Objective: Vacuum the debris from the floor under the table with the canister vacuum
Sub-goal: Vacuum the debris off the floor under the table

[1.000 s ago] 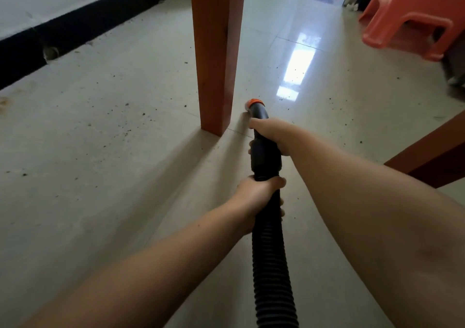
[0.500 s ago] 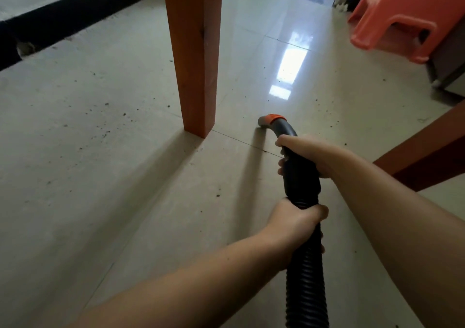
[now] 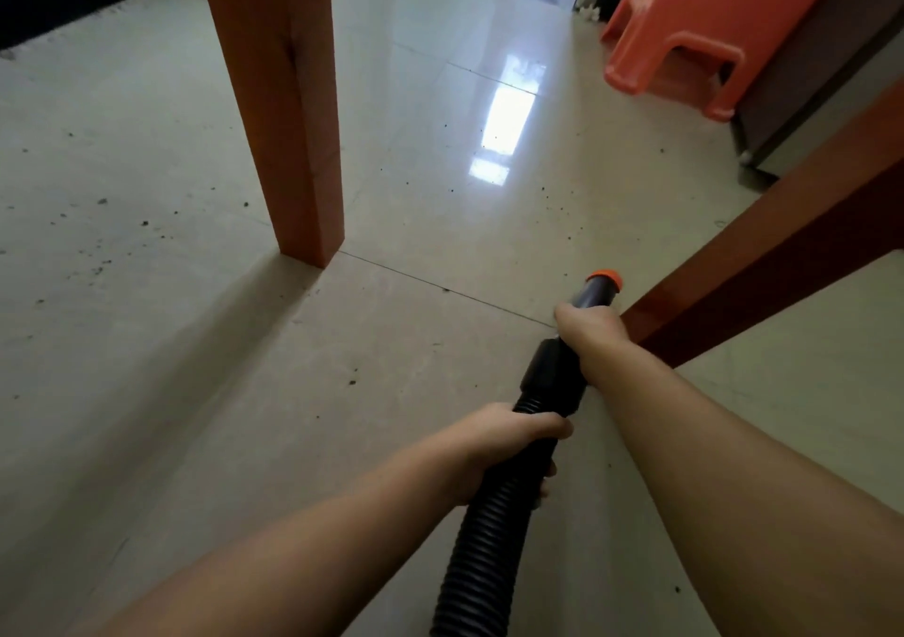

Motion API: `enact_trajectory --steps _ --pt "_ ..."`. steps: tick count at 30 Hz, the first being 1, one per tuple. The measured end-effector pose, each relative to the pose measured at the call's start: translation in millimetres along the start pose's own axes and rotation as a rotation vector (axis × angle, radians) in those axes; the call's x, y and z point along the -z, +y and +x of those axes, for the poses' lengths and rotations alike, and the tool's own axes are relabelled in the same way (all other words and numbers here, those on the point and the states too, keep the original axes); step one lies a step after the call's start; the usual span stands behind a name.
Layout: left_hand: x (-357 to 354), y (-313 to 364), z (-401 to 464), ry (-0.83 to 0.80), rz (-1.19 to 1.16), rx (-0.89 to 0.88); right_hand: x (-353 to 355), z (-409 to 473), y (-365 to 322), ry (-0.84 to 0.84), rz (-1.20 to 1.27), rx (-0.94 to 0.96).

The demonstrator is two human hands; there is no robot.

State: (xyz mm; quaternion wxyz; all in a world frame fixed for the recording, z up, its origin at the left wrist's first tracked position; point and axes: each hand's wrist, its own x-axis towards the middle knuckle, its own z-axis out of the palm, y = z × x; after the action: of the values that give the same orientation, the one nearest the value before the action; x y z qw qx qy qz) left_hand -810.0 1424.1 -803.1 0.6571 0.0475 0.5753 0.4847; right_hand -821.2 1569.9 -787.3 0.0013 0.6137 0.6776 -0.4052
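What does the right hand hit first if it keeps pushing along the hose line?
Likely the reddish-brown wooden table leg just beyond the right hand; the black hose's orange-rimmed nozzle looks nearly against it, though depth is unclear.

Domestic room: glossy beige floor tiles (image 3: 440, 171), wooden table legs (image 3: 283, 113), orange plastic stool (image 3: 685, 25) far right.

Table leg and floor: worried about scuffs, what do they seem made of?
The table leg looks like orange-stained wood with a smooth matte finish and faint grain. The floor looks like glazed tile: grout lines and a mirror-like window reflection.
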Motion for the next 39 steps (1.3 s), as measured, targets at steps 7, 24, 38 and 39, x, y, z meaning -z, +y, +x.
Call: enact_trajectory --steps 7,24,38,39 --pt "36.7 -12.2 -29.4 -0.070 -0.067 0.062 -32.0 -21.8 -1.1 -0.066 0.010 -0.004" --pt "16.6 39.4 7.9 0.174 0.036 -0.149 -10.8 23.6 -43.6 -0.190 0.264 0.053" --pt "0.1 66.8 66.6 0.396 0.025 -0.255 -3.6 72.4 -64.5 -0.294 0.375 0.090" --pt "4.1 63.5 68.2 0.411 0.031 -0.261 -9.3 70.9 -64.2 -0.298 0.377 0.096"
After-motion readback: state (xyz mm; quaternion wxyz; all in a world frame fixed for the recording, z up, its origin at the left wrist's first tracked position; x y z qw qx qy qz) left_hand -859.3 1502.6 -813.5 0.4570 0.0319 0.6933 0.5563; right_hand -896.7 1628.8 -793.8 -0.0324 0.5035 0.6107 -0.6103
